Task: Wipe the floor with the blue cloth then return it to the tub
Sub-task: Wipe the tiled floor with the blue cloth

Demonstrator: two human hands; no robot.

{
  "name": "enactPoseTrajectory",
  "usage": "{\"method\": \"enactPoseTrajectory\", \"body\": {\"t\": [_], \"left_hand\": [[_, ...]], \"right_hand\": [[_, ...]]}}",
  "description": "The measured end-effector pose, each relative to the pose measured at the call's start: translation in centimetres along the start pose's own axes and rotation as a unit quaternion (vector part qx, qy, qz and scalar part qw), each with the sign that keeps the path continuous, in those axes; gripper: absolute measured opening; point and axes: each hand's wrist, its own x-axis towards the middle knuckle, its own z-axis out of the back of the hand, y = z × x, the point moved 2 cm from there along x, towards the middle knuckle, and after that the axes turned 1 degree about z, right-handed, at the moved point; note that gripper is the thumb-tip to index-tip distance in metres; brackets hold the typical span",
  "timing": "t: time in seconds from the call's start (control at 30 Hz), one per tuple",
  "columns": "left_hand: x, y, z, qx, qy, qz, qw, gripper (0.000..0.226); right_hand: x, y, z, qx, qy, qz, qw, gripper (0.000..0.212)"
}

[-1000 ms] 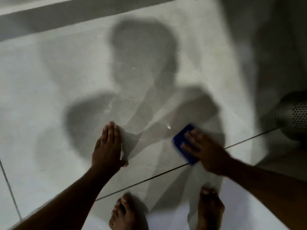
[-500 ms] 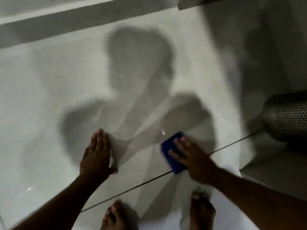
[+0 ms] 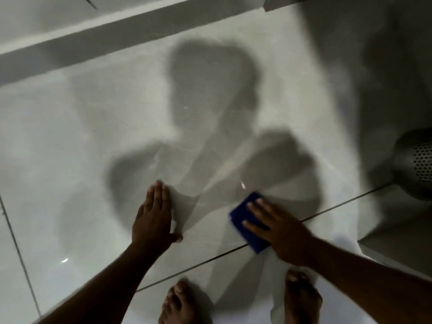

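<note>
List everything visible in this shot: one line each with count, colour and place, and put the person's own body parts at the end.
blue cloth: one, dark blue, flat on the floor right of centre, pressed under the right hand, across a grout line
floor tiles: several, glossy pale grey, filling the view, dark grout lines between them
baseboard: one, grey, running along the top left
perforated metal object: one, silver-grey, right edge, partly cut off
left hand: one, flat on the floor, left of centre, holding nothing
right hand: one, fingers spread over the cloth
bare feet: two, bottom edge
</note>
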Motion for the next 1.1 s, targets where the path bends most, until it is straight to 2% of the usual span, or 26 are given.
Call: {"method": "enactPoseTrajectory", "body": {"t": [0.07, 0.13, 0.2, 0.3, 0.33, 0.4, 0.47, 0.5, 0.53, 0.57, 0.6, 0.63, 0.7, 0.73, 0.8, 0.87, 0.9, 0.97, 1.0, 1.1], "left_hand": [[0.1, -0.1, -0.3, 0.002, 0.002, 0.001, 1.000, 0.145], [0.3, -0.2, -0.6, 0.003, 0.006, 0.002, 1.000, 0.146], [0.2, 0.0, -0.7, 0.005, 0.005, -0.002, 1.000, 0.147], [0.2, 0.3, -0.8, 0.000, -0.003, -0.009, 1.000, 0.145], [0.2, 0.3, -0.8, 0.001, -0.004, -0.008, 1.000, 0.145], [0.1, 0.3, -0.7, 0.006, -0.004, -0.007, 1.000, 0.145], [0.1, 0.3, -0.7, 0.004, -0.001, -0.012, 1.000, 0.145], [0.1, 0.3, -0.9, 0.002, -0.002, -0.013, 1.000, 0.145], [0.2, 0.4, -1.0, -0.002, -0.004, -0.014, 1.000, 0.145], [0.3, 0.6, -1.1, -0.005, -0.004, -0.013, 1.000, 0.145], [0.4, 0.7, -1.1, -0.005, -0.005, -0.013, 1.000, 0.145], [0.5, 0.7, -1.0, -0.003, -0.007, -0.011, 1.000, 0.146], [0.5, 0.5, -0.8, 0.003, -0.004, -0.007, 1.000, 0.146], [0.4, 0.1, -0.8, 0.010, 0.002, -0.005, 1.000, 0.146], [0.2, -0.7, -0.4, 0.032, 0.015, 0.004, 0.999, 0.144], [-0.4, -1.4, 1.1, 0.057, 0.035, 0.018, 0.998, 0.135], [-1.1, -1.7, 2.2, 0.069, 0.042, 0.027, 0.996, 0.126], [-3.3, -2.4, 5.5, 0.056, 0.052, 0.061, 0.995, 0.104], [-5.0, -2.7, 7.6, 0.014, 0.047, 0.093, 0.994, 0.091], [-11.5, -4.4, 15.0, -0.150, 0.015, 0.175, 0.973, 0.039]], "right_hand": [[0.2, -4.7, 1.0, 0.003, -0.007, -0.115, 0.993, 0.092], [5.1, -8.2, 3.7, 0.036, -0.053, -0.277, 0.959, 0.091], [12.3, -8.9, 6.6, 0.091, -0.082, -0.332, 0.935, 0.086], [18.6, -3.2, 7.5, 0.089, -0.110, -0.253, 0.957, 0.088], [18.0, -0.5, 6.4, 0.074, -0.111, -0.205, 0.970, 0.090], [12.7, 3.9, 3.3, 0.028, -0.054, -0.103, 0.993, 0.096], [6.0, 3.1, 1.6, -0.028, -0.003, -0.013, 1.000, 0.088], [3.7, 1.1, 1.3, -0.063, -0.019, 0.008, 0.998, 0.077], [2.1, -1.5, 1.3, -0.096, -0.033, -0.010, 0.995, 0.069], [1.1, -4.5, 1.3, -0.108, -0.052, -0.073, 0.990, 0.067], [0.3, -7.1, 1.5, -0.088, -0.070, -0.180, 0.977, 0.070], [-0.4, -8.5, 1.7, -0.043, -0.080, -0.290, 0.953, 0.072], [-0.3, -6.4, 1.9, 0.060, -0.059, -0.473, 0.877, 0.072], [0.2, -3.5, 1.5, 0.081, -0.048, -0.508, 0.856, 0.072], [2.3, 4.2, 1.9, 0.086, 0.015, -0.444, 0.892, 0.073], [3.9, 10.3, 3.0, 0.161, 0.019, -0.350, 0.922, 0.072], [4.1, 12.0, 3.7, 0.229, 0.026, -0.308, 0.923, 0.069], [3.6, 12.9, 6.6, 0.356, 0.078, -0.285, 0.887, 0.062], [2.9, 12.9, 8.8, 0.391, 0.076, -0.298, 0.868, 0.061], [-0.8, 13.3, 18.6, 0.413, 0.005, -0.323, 0.852, 0.065]]}}
